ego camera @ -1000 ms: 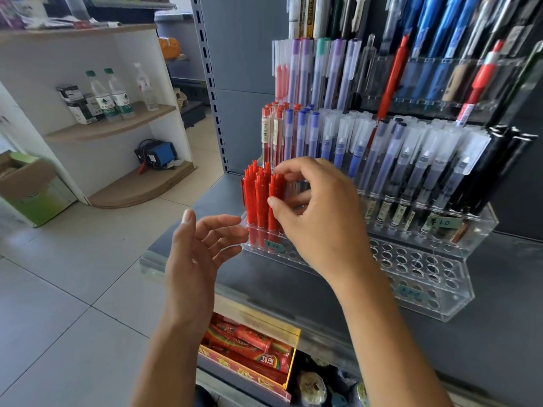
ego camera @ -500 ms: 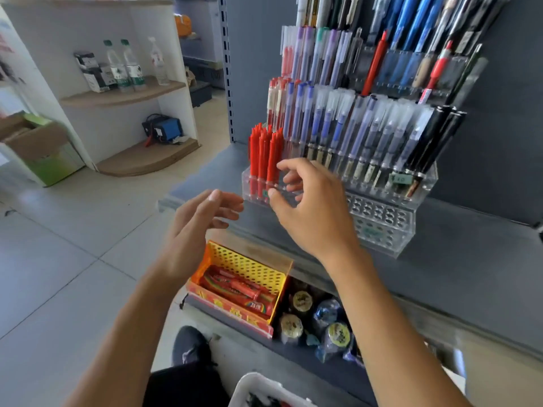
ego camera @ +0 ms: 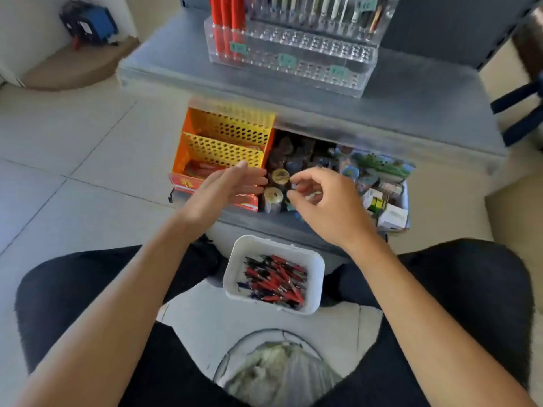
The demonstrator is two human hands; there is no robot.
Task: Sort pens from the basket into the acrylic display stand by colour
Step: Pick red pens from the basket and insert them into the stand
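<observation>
A white basket (ego camera: 316, 268) sits low between my knees, filled with several red, black and blue pens (ego camera: 274, 282). The clear acrylic display stand (ego camera: 296, 58) stands on the grey shelf at the top of the view, with red pens (ego camera: 227, 17) upright at its left end and other pens along its back row. My left hand (ego camera: 226, 188) hovers with fingers straight, holding nothing, above the basket and to its left. My right hand (ego camera: 326, 204) hangs above the basket's right side with fingers loosely curled and nothing in them. Both hands are well below the stand.
The grey shelf (ego camera: 411, 92) juts toward me. Under it sit an orange perforated box (ego camera: 226, 142) and a tray of small packaged goods (ego camera: 379, 183). A blue device (ego camera: 91, 23) rests on a low wooden shelf at far left. Tiled floor spreads on the left.
My view has tilted down from the stand to the basket. Both hands have drawn back from the red pens and dropped toward the basket, holding nothing.
</observation>
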